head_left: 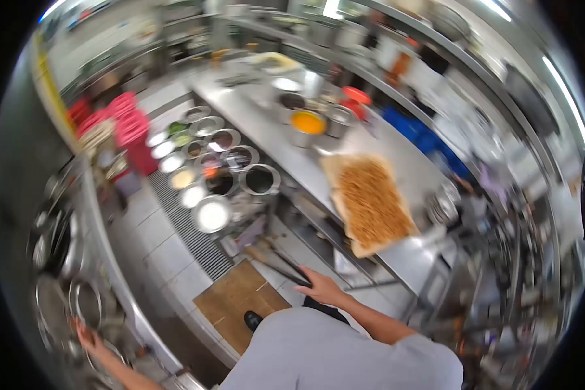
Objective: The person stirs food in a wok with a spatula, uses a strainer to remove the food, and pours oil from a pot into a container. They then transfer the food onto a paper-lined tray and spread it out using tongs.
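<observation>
My right hand (325, 287) is closed round the dark handles of a pair of tongs (279, 263), whose two lighter, spread tips point away from me over the floor. To the left, my left hand (90, 338) reaches over the metal cooking station, close beside a round metal rim (86, 304). Its fingers are blurred, and whether they grip the rim cannot be made out. Beyond the tongs stands a group of round metal containers, among them one with white contents (212, 214) and one with dark contents (260, 179).
A steel worktable (273, 133) carries a tray of brown, shredded-looking food (374, 201) and a pot with orange contents (307, 122). Pink-red crates (131, 123) stand at the far left. A brown board (237, 302) lies on the tiled floor by my foot. Steel shelves run along the right.
</observation>
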A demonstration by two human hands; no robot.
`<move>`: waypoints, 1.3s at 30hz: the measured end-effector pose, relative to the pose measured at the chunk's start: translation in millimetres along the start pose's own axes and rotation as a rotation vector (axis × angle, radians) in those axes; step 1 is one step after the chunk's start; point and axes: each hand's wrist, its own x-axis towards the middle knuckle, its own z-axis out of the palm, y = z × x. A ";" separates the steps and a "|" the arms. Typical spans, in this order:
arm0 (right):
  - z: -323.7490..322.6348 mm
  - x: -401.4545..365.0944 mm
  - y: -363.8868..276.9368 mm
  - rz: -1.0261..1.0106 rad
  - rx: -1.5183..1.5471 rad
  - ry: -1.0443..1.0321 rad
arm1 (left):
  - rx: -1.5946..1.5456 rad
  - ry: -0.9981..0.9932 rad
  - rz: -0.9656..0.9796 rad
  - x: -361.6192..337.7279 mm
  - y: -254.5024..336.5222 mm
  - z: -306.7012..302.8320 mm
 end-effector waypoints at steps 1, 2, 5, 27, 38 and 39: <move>-8.0 -5.7 3.2 0.054 0.018 0.047 | -0.217 -0.271 -0.064 19.0 5.5 -21.7; -11.3 -7.4 5.3 0.072 0.042 0.017 | -0.208 -0.288 -0.090 29.5 -18.0 -4.2; 3.8 -5.7 26.7 -0.060 0.079 0.013 | 0.749 0.291 0.217 -77.2 16.0 189.4; -1.7 -22.1 19.8 0.001 -0.075 0.037 | 0.022 0.317 0.090 -5.7 -33.1 62.4; -166.9 -26.0 135.0 0.210 -0.194 0.649 | 0.126 0.422 -0.187 -166.1 -231.0 264.5; -189.9 -17.1 149.5 0.229 -0.220 0.685 | 0.100 0.434 -0.359 -184.0 -253.2 311.2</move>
